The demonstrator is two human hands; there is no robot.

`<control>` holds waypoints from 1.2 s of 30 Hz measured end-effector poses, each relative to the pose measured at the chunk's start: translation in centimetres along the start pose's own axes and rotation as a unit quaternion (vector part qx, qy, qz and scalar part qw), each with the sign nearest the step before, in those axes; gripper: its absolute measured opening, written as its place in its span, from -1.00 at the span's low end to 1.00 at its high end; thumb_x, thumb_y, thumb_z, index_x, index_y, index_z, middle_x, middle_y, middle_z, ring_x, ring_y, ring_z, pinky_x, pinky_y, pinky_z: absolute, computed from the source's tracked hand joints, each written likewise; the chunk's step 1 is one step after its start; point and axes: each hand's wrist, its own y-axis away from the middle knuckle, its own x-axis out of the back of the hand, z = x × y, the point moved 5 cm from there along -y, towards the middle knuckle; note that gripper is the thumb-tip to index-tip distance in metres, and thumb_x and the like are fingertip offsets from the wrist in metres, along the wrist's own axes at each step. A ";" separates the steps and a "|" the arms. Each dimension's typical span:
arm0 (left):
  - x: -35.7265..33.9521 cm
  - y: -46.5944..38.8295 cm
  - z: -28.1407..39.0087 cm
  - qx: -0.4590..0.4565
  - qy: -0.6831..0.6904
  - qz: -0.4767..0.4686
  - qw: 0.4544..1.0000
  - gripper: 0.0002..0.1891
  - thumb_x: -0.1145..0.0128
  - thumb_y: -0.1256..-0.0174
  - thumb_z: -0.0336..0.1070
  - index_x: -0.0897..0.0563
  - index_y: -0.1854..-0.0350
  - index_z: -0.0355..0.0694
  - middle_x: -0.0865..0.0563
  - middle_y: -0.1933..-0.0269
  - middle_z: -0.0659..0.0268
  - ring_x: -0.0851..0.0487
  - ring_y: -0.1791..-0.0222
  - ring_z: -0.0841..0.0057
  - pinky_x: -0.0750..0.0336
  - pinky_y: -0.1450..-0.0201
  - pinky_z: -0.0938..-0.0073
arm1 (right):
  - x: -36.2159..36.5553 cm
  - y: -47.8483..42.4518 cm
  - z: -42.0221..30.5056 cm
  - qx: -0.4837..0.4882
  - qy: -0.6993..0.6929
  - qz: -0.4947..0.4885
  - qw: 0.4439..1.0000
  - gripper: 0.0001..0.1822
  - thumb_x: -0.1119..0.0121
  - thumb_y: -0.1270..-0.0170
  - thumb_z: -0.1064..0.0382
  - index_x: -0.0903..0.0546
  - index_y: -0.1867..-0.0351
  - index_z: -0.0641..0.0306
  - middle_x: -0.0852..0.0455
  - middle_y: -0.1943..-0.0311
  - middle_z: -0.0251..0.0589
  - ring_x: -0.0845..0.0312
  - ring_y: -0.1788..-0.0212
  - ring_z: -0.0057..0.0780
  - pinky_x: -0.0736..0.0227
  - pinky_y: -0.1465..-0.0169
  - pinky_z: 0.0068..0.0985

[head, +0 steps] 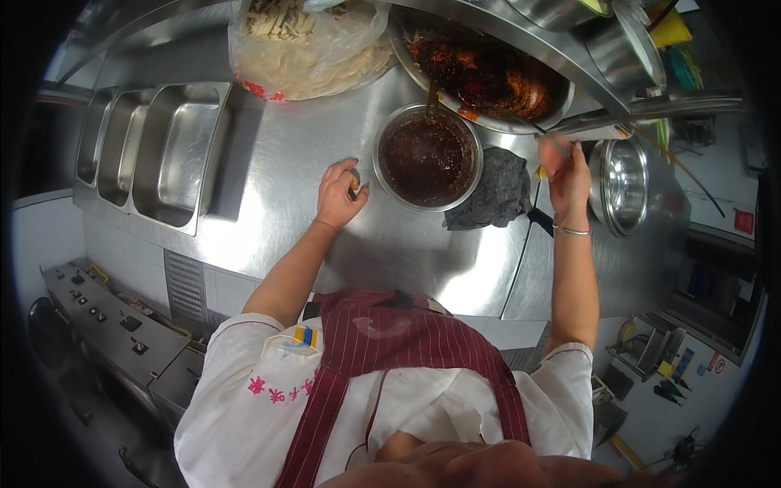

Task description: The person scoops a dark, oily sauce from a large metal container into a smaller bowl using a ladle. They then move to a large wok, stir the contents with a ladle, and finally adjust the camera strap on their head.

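A round steel bowl (379,161) of dark red, oily sauce (427,160) stands on the steel counter before me. My left hand (339,194) hovers just left of it, empty, with fingers loosely curled and the thumb apart. Past the bowl's right side, my blurred right hand (564,174) is closed around the end of a thin metal utensil (537,128). That utensil reaches towards a large steel basin (564,110) coated with red chilli sauce; its far end cannot be made out. A sauce-stained handle (432,100) rests across the bowl's back rim. Beside the bowl lies a crumpled dark grey cloth (493,189).
Three steel food pans (177,155) stand at left. A clear plastic bag (317,67) of pale strips lies at the back. Nested steel bowls (621,186) sit at right, near a black handle (542,221). A steel shelf edge (537,46) overhangs the basin.
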 end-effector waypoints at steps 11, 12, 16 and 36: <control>0.2 -0.1 0.3 -0.004 -0.005 0.004 1.000 -0.72 -0.37 0.14 -0.41 -0.43 0.56 -0.22 -0.64 -0.07 0.13 -0.56 -0.04 0.14 -0.46 -0.10 0.23 | -1.8 4.8 -5.4 -0.009 0.060 -0.039 0.997 -0.53 0.17 -0.55 -0.01 -0.51 -0.11 0.38 -0.66 0.01 -0.15 -0.60 0.01 -0.41 -0.48 -0.13 -0.49; 0.3 -0.1 0.4 -0.007 -0.004 0.005 1.000 -0.72 -0.37 0.14 -0.41 -0.43 0.56 -0.23 -0.64 -0.07 0.13 -0.56 -0.04 0.14 -0.46 -0.10 0.23 | -1.5 5.2 -5.5 -0.003 0.064 -0.073 0.995 -0.54 0.19 -0.56 -0.01 -0.50 -0.11 0.37 -0.65 0.00 -0.12 -0.60 0.00 -0.38 -0.49 -0.13 -0.47; 0.3 -0.1 0.4 -0.011 -0.005 0.009 1.000 -0.72 -0.36 0.14 -0.42 -0.42 0.58 -0.23 -0.64 -0.07 0.14 -0.56 -0.04 0.14 -0.46 -0.11 0.23 | -0.3 7.8 -5.4 -0.003 0.045 -0.071 0.996 -0.55 0.18 -0.56 0.00 -0.50 -0.12 0.36 -0.64 -0.01 -0.12 -0.60 -0.01 -0.37 -0.50 -0.13 -0.44; 0.2 0.0 0.1 0.001 -0.002 -0.002 1.000 -0.72 -0.36 0.11 -0.41 -0.42 0.57 -0.22 -0.64 -0.08 0.13 -0.56 -0.05 0.14 -0.46 -0.12 0.23 | 0.1 15.1 1.0 0.148 0.158 -0.099 0.971 -0.46 0.18 -0.55 -0.05 -0.45 -0.10 0.52 -0.71 0.17 0.06 -0.68 0.30 -0.34 -0.61 0.05 -0.42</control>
